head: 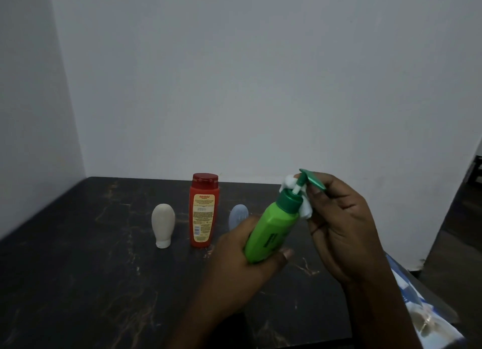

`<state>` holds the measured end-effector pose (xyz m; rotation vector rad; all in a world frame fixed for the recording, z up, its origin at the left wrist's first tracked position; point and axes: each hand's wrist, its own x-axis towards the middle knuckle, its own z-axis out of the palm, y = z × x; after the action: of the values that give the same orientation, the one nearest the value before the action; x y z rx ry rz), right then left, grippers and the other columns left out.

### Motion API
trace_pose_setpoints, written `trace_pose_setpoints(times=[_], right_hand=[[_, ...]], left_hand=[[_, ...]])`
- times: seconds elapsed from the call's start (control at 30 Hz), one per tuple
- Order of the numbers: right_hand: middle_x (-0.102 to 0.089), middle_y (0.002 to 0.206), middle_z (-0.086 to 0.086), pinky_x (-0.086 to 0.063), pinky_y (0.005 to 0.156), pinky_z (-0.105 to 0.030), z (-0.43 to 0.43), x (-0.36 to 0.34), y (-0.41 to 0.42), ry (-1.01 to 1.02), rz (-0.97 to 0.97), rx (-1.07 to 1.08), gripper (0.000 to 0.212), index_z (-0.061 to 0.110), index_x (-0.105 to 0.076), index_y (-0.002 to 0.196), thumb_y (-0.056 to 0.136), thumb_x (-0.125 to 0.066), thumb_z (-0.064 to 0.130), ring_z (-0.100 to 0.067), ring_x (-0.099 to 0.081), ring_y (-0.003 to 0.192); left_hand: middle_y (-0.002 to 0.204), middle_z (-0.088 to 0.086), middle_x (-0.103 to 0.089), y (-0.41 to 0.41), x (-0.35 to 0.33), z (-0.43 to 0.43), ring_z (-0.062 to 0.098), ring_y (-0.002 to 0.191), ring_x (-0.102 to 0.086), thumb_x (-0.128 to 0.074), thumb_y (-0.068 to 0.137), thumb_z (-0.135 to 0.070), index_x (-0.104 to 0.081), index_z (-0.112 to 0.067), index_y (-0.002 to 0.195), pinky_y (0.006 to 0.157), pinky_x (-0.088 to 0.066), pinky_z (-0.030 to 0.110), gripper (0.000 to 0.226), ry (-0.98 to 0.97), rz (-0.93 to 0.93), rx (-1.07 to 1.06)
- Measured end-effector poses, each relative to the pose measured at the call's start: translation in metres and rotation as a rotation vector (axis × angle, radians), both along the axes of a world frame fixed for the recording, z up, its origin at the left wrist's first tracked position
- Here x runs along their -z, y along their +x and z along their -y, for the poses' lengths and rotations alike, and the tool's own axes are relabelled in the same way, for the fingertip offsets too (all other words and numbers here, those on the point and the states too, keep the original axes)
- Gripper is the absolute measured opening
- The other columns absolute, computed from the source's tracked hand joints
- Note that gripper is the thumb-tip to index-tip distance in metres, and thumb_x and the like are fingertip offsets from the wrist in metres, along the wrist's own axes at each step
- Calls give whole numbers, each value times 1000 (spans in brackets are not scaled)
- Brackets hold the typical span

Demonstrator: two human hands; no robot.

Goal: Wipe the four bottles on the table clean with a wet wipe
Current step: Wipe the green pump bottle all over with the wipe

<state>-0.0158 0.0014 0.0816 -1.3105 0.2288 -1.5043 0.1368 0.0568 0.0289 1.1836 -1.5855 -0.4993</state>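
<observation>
I am looking down on the dark table (78, 270), which is carrying the bottles toward its far edge. A blue-and-white packet (422, 309) is lying just past the right edge near the front corner; it may be the wipe pack, though I cannot tell what it rests on.

My left hand (242, 265) is wrapping round the lower body of the green pump bottle (271, 234). It is holding it off the table and tilting it up to the right, I judge to bring the neck within reach. My right hand (339, 223) is curling its fingers about the pump stem and pinching the wet wipe (305, 210) against it. White wad is showing on both sides of the neck, so I take it I am cleaning the collar.

The red bottle (204, 213) is standing upright near the far edge. The cream bottle (163, 224) is standing on its cap to its left. The pale blue bottle (237, 215) is sitting to its right, half hidden behind my left hand. The three are spaced apart, leaving room to lift each.
</observation>
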Motion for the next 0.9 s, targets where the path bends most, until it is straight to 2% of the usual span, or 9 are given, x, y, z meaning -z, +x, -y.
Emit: trace_pose_setpoints(times=[0.1,0.2,0.3,0.4,0.5,0.63,0.77,0.9], right_hand=[[-74,107,-15,-56,89,-33,5,2,-9,-34,-127,13,24,12,-78,100,83,-63,22,-27,-69,104],[-72,110,-16,-53,95,-37,9,5,-17,-34,-212,-45,26,11,-77,103,87,-59,23,-31,-67,108],[-72,112,-17,-54,97,-39,10,6,-18,-23,-229,-67,22,11,-76,103,94,-57,19,-33,-66,110],[-71,113,-18,-54,97,-41,10,6,-13,-35,-245,28,25,3,-71,110,93,-54,11,-33,-67,109],[-75,102,-11,-55,86,-38,8,3,-8,-31,-256,119,18,15,-78,97,86,-64,15,-24,-68,95],[-73,91,-9,-53,83,-36,2,4,-2,-78,-260,181,6,13,-77,84,80,-73,16,-19,-67,88],[-74,88,1,-51,78,-17,-7,6,13,-224,-275,435,7,7,-74,92,90,-68,5,-9,-69,86],[-69,93,-6,-46,80,-11,-12,15,27,-412,-302,767,10,8,-74,98,90,-69,9,-6,-65,93]], left_hand=[[98,-29,-67,4,2,0,-11,95,-61,-77,80,-35,-61,-43,114,91,-56,39,39,32,35,-11],[100,-11,-71,5,3,1,4,92,-68,-76,81,-31,-61,-42,113,85,-58,47,37,91,99,32],[97,-9,-71,4,4,3,5,87,-68,-76,82,-33,-60,-43,112,82,-58,46,36,81,112,4],[97,-10,-71,3,6,4,3,88,-67,-75,82,-33,-59,-44,114,83,-58,44,37,51,78,-54],[97,-18,-69,5,6,6,-5,89,-64,-73,82,-38,-56,-49,116,86,-58,39,40,41,63,-103],[97,-13,-67,13,3,8,-2,86,-64,-73,83,-42,-51,-46,118,78,-59,36,41,55,57,-148],[99,-14,-67,12,2,7,-2,88,-64,-74,82,-43,-52,-43,118,79,-59,36,42,53,41,-137],[102,-16,-68,7,5,7,-4,90,-65,-73,82,-44,-53,-44,118,82,-60,36,41,63,11,-113]])
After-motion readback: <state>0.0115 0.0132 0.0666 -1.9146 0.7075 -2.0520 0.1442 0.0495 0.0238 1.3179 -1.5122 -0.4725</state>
